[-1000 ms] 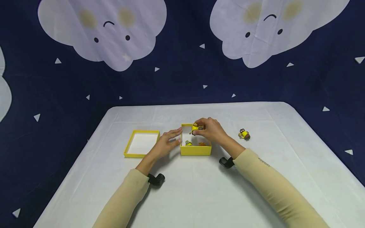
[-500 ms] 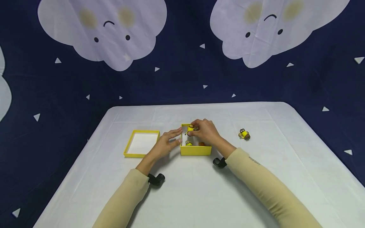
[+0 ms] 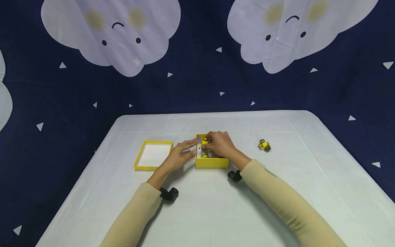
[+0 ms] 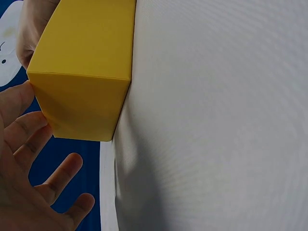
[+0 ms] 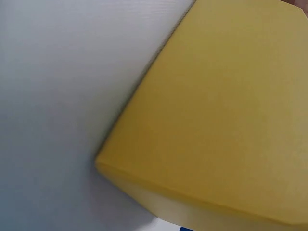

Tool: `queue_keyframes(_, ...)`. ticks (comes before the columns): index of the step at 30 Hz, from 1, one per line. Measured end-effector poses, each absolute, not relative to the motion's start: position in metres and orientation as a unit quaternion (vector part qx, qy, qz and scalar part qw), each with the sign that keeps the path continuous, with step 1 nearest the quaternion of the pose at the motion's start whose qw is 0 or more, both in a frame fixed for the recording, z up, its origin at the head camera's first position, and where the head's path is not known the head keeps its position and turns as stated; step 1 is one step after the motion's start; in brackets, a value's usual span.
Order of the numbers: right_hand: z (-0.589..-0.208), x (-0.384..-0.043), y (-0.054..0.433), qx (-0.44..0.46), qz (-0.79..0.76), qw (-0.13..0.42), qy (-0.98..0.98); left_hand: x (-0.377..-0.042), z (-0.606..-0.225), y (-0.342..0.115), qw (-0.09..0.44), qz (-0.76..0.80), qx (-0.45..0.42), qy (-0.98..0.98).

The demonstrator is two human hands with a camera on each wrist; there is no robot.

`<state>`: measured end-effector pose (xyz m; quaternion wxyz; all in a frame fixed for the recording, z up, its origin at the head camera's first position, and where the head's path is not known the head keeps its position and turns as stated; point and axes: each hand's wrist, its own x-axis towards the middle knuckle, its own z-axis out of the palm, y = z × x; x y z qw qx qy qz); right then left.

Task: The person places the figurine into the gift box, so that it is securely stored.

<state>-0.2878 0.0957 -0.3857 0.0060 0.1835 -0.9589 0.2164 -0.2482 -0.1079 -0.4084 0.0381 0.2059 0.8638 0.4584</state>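
A yellow box (image 3: 212,163) with a white inside stands uncovered on the white table. My right hand (image 3: 220,144) reaches into it from the right and pinches a small yellow minion figure (image 3: 204,141) near the back left of the inside. A second minion figure (image 3: 204,155) shows by the front wall, and a small orange piece to its right is mostly hidden. My left hand (image 3: 177,157) keeps its fingers extended, with fingertips against the box's left side; the left wrist view shows those fingers (image 4: 31,125) at the yellow wall. In the right wrist view the box (image 5: 207,120) fills most of the picture.
A shallow yellow lid (image 3: 145,168) lies inside-up to the left of the box. Another minion figure (image 3: 264,145) with dark goggles lies on the white tablecloth (image 3: 210,206) to the right. Behind the table hangs a dark blue cloth (image 3: 197,92) with clouds.
My right hand has moved left and lower into the box with the minion figure, from the box's back middle toward its left side. My left hand has stayed at the box's side.
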Motion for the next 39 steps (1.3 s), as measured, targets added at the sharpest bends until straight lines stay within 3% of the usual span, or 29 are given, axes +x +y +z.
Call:
queue_keyframes(28, -0.3873, -0.288, 0.0874, 0.191, 0.147, -0.013, -0.97, -0.2469, -0.4069, -0.1075, 0.045, 0.459, 0.208, 0.862)
queue_keyframes(39, -0.3892, -0.2866, 0.0859, 0.202, 0.098, 0.004, -0.975, -0.2474, -0.4091, -0.1073, 0.036, 0.458, 0.213, 0.862)
